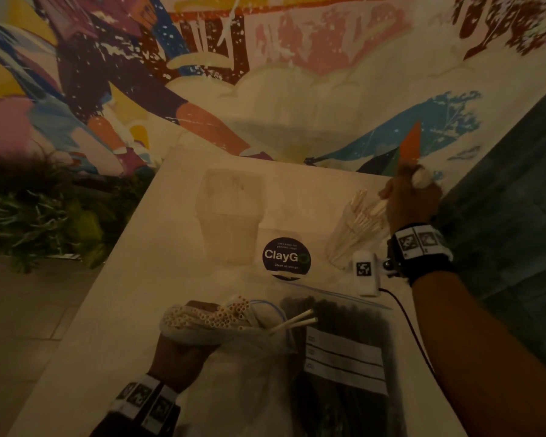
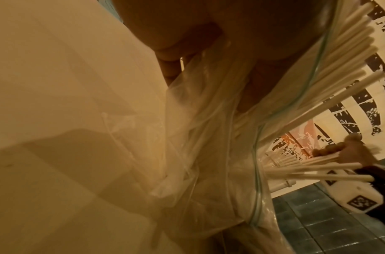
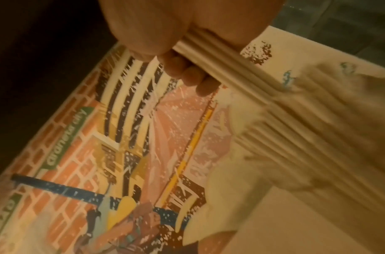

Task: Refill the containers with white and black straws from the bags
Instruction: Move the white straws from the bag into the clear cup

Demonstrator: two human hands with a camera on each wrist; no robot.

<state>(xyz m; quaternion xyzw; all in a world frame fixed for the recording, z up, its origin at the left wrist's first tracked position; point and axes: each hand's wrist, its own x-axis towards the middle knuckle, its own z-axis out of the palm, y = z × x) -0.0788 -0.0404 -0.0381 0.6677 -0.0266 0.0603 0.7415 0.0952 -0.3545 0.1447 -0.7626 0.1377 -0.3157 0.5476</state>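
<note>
My left hand (image 1: 183, 351) grips a clear plastic bag (image 1: 234, 345) of white straws (image 1: 208, 315) near the table's front, their open ends sticking out of the mouth. The same bag (image 2: 208, 137) and white straws (image 2: 339, 56) fill the left wrist view. My right hand (image 1: 410, 200) grips a bundle of white straws (image 3: 241, 68) at the table's far right, their lower ends inside a clear container (image 1: 353, 234) that holds several white straws. A second clear container (image 1: 230, 212) stands at the middle back. A zip bag of black straws (image 1: 344, 357) lies flat at the front right.
A round dark "ClayGo" sticker (image 1: 286, 255) sits on the white table (image 1: 133, 294) between the containers. A painted mural wall (image 1: 265, 74) rises behind. Green plants (image 1: 35, 209) lie to the left, dark tiles (image 1: 517, 184) to the right.
</note>
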